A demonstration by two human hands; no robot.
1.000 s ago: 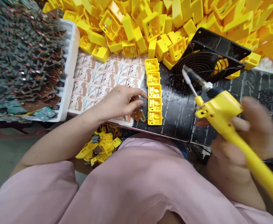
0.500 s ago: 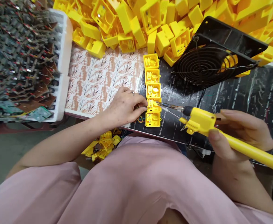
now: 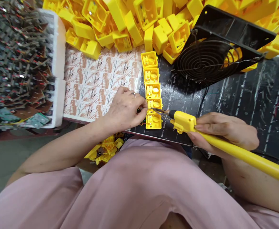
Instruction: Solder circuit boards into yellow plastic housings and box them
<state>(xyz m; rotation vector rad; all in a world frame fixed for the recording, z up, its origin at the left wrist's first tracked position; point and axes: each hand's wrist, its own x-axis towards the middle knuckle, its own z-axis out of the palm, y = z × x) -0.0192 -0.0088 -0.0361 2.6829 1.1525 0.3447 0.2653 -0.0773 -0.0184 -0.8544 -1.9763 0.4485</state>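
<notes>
Several open yellow housings (image 3: 153, 91) stand in a column on the black bench surface. My left hand (image 3: 128, 108), with a ring on one finger, is closed in a pinch at the left edge of the second housing from the front; thin wires show beneath its fingers. In my right hand (image 3: 222, 132) is a yellow soldering tool (image 3: 183, 121), gripped by its handle. Its metal tip (image 3: 160, 110) reaches into that same housing, close to my left fingertips. Whether the tip touches a wire is too small to tell.
A black fan (image 3: 211, 60) stands tilted at the back right. Yellow housings (image 3: 122, 41) are heaped along the back. At the left, a white foam tray (image 3: 59, 57) holds many circuit boards. More yellow parts (image 3: 106, 149) lie below the bench edge.
The soldering tool has moved left with my right hand, its tip now nearer my left fingertips. My right fingers have closed further round the handle. The whole view has shifted slightly.
</notes>
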